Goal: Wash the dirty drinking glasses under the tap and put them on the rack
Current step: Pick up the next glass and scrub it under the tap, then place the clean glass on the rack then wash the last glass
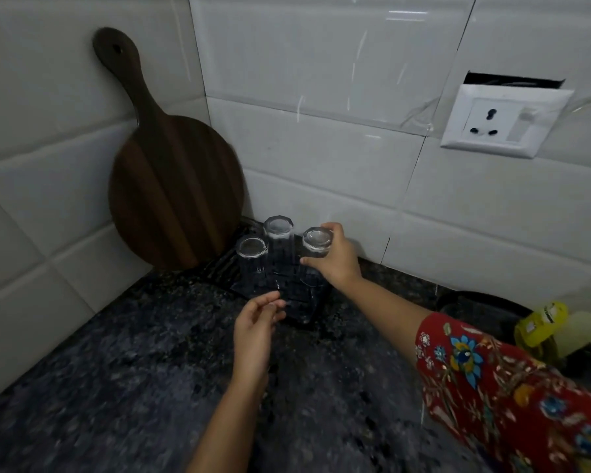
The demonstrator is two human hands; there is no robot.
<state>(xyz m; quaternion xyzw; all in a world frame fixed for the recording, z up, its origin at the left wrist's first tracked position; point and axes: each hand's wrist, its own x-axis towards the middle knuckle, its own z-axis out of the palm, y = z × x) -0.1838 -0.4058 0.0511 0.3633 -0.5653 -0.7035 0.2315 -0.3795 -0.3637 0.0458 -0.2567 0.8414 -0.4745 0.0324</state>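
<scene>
The glasses: clear and colourless; you see dark through them.
The rack: black, as far as you can tell.
Your countertop: black stone with grey speckles.
The chopping board: dark brown, with lighter brown stripes along it.
The wall tiles: plain glossy white.
The socket plate: white, with black holes.
Your sleeve: red, printed with blue, yellow and white flowers.
The bottle: yellow.

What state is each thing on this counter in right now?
Left glass: upside down on the rack.
Middle glass: upside down on the rack.
Right glass: upside down, gripped by the right hand.
Left hand: fingers relaxed, holding nothing.
Cutting board: leaning against the wall.
</scene>
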